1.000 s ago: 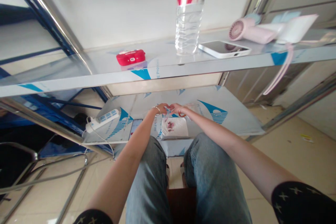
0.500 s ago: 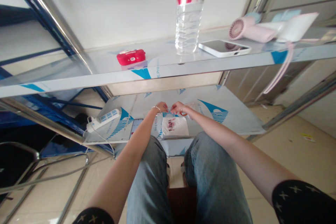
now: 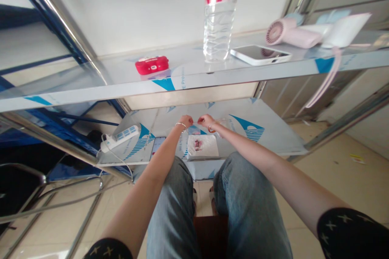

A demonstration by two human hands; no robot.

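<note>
Over the lower shelf, my left hand [image 3: 186, 121] and my right hand [image 3: 206, 120] are close together with a small gap between them. Both are closed in a pinch, and a thin pale strand [image 3: 195, 122] seems to run from one to the other. It is too fine to name with certainty. Just below the hands, nearer my knees, lies a white tissue-like sheet [image 3: 210, 148] with a cluster of small dark red pieces [image 3: 198, 145] on it. A small clear, bluish item [image 3: 194, 130], too blurred to identify, lies between the sheet and my hands.
A phone [image 3: 158, 144] and a white power strip [image 3: 123, 137] lie left on the lower shelf. The upper shelf [image 3: 115, 89] holds a red case [image 3: 152, 65], a water bottle [image 3: 219, 32], a white phone [image 3: 259, 55] and a pink handheld fan [image 3: 296, 37] with a hanging strap.
My left fingers have drawn slightly back and up, and curl more tightly. My right hand has risen a little. The things on the shelves stay put.
</note>
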